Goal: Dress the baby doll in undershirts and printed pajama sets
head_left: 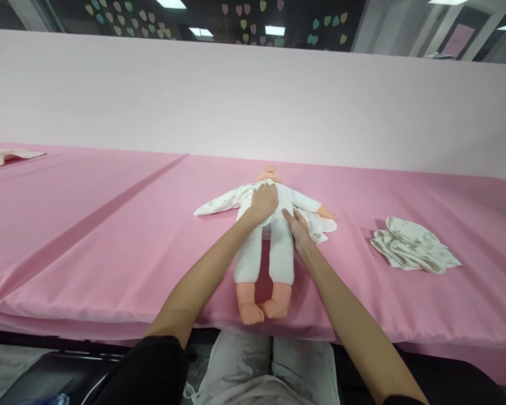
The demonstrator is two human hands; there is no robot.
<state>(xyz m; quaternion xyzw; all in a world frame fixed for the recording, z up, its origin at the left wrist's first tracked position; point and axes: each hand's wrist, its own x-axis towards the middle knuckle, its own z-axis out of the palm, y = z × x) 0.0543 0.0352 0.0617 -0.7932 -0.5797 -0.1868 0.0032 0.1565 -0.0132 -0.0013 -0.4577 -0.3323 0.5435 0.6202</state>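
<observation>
A baby doll [282, 253] with a white cloth body and bare plastic feet lies on its back, feet toward me. A white printed baby shirt [223, 202] covers its arm on the left side. The arm on the right is outside the shirt, and loose shirt cloth lies beside and partly under the doll there. My left hand [265, 202] is closed on the doll's chest, gripping the shirt front; its fingertips are hidden. With the thumb on top, my right hand [297, 228] grips the doll's side near the hip, its other fingers partly hidden.
A folded printed cloth [415, 244] rests on the pink bed cover [109, 242] to the right. At the far left edge lies a pale cloth [8, 156]. Behind the bed rises a white wall [253, 101] with windows above it.
</observation>
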